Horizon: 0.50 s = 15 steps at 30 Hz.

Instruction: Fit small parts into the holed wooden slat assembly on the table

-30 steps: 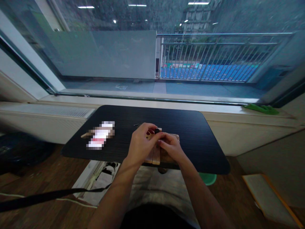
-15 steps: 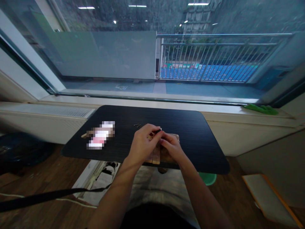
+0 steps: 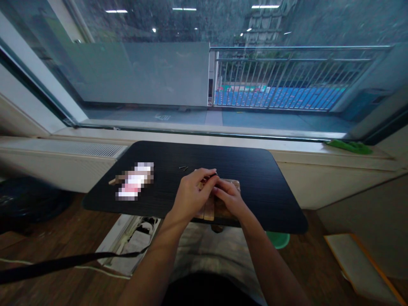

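My left hand [image 3: 194, 190] and my right hand [image 3: 230, 196] meet near the front edge of a black table [image 3: 255, 170]. Their thumbs and fingers are pinched together at the tips. A small dark thing [image 3: 215, 174] shows between the fingers; it is mostly covered and its kind cannot be made out. Beneath the hands lie flat wooden pieces [image 3: 209, 210], largely hidden by the fingers and wrists. Two thin nail-like metal pieces [image 3: 183, 168] rest on the table beyond my left hand.
A blurred-out item [image 3: 135, 180] lies on the table's left side, with a wooden stick [image 3: 112, 181] poking out. An open white box [image 3: 123, 242] and a green basin [image 3: 278, 239] are below the table. A window sill [image 3: 204, 136] borders the far edge, with a green cloth [image 3: 349, 146] on it.
The left fingers have shifted slightly over the small thing, covering a pale bit that showed at the fingertips before. Both hands otherwise stay in place.
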### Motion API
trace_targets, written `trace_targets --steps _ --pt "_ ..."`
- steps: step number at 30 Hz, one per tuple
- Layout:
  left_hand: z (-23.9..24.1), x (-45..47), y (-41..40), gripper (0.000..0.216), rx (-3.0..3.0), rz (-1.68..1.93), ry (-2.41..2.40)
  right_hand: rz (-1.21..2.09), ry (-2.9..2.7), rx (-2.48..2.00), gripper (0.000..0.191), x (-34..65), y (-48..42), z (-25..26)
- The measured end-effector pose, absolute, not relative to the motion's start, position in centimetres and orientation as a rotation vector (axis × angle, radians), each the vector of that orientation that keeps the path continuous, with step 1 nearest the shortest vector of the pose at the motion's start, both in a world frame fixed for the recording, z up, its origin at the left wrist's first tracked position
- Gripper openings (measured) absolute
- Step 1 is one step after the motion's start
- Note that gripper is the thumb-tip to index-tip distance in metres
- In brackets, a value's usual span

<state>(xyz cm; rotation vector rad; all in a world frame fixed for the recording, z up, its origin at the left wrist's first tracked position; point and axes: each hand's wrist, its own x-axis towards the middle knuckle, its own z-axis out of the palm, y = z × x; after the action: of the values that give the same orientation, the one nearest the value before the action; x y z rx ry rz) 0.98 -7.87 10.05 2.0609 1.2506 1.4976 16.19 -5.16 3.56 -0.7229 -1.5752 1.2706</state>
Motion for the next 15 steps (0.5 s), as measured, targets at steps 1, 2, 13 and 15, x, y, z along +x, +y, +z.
trace_targets --steps 1,2,13,15 --pt "10.0 0.9 -7.9 0.014 2.062 1.486 1.252 1.265 -1.585 -0.725 0.022 16.2 -5.2 3.6" --pt "10.0 1.0 -7.9 0.015 2.062 1.477 1.253 1.261 -1.594 -0.729 0.022 16.3 -5.2 3.6" --pt "9.6 -5.5 -6.6 0.035 2.003 1.331 1.61 1.167 -1.67 -0.756 0.021 16.6 -5.1 4.1" --pt "9.0 -10.4 -5.8 0.039 1.813 1.39 1.996 1.176 -1.679 -0.764 0.023 16.6 -5.1 4.1"
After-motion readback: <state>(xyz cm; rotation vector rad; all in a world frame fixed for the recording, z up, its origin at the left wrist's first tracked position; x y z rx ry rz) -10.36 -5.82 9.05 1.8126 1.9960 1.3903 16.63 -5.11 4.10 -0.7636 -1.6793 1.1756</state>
